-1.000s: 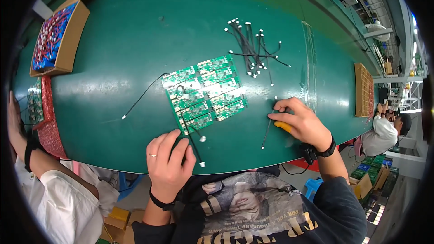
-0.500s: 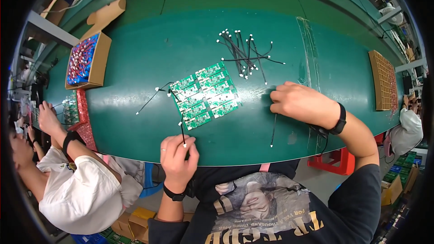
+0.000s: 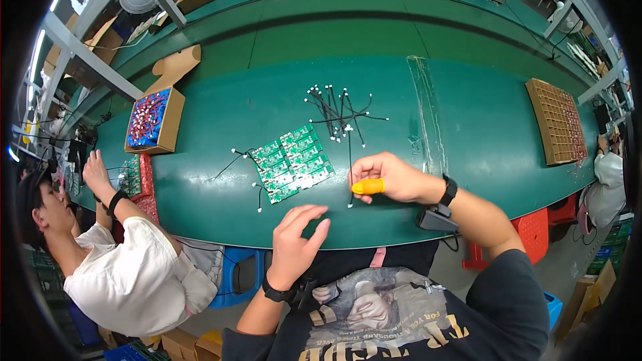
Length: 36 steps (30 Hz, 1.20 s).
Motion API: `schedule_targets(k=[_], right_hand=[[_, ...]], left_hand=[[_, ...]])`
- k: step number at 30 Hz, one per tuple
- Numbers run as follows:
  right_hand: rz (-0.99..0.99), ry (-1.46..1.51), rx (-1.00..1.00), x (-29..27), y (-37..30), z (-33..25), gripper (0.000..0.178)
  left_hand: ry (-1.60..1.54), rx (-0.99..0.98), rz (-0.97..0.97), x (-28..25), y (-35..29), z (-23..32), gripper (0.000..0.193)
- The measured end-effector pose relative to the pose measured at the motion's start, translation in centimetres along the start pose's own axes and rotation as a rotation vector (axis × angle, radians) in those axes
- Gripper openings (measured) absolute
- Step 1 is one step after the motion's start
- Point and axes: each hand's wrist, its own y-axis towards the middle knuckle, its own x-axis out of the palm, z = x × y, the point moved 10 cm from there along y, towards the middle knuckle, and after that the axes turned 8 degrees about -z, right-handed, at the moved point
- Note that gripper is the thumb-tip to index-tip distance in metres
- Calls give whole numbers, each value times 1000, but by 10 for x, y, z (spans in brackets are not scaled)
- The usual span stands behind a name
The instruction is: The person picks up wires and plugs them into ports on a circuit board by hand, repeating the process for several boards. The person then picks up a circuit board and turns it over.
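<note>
My right hand (image 3: 386,179), with a yellow finger cot (image 3: 369,187) on one finger, pinches a thin black cable (image 3: 350,160). White connectors sit at both ends of this cable, which hangs just right of a green circuit board panel (image 3: 289,171). Below the panel, near the table's front edge, my left hand (image 3: 297,241) is empty, thumb and fingers apart. Along the panel's left side two more black cables (image 3: 226,166) reach outward; the lower one (image 3: 259,198) ends in a white connector. Beyond the panel lies a loose pile of similar cables (image 3: 338,112).
On the left stands an open cardboard box (image 3: 171,124) of blue and red parts. Red bubble wrap (image 3: 146,190) lies by it, near a co-worker in a white shirt (image 3: 127,274). A divided cardboard tray (image 3: 550,120) sits far right. A red stool (image 3: 531,227) is under the table.
My left hand has let go of the lower cable at the panel and moved right, its fingers spreading. My right hand has come left toward the panel with its cable. The whole view has shifted.
</note>
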Motion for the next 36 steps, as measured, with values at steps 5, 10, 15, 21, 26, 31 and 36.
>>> schedule_targets(k=[5,10,15,21,26,31,36], right_hand=[[38,357,-170,22,-3,-7,8],[32,254,-290,29,-15,-21,11],[149,82,-350,31,-27,-32,16],[262,-77,-342,33,-27,-34,20],[264,-89,-176,26,-5,-22,17],[272,-269,-162,5,18,-33,18],[296,-703,-244,-43,65,-73,15]], left_hand=[[-101,41,-36,7,15,44,24],[-213,-10,3,11,6,42,21],[135,198,170,-8,8,82,17],[340,381,218,-16,14,103,18],[430,435,202,-20,18,85,23],[357,356,213,-24,26,43,27],[540,331,-18,6,21,7,44]])
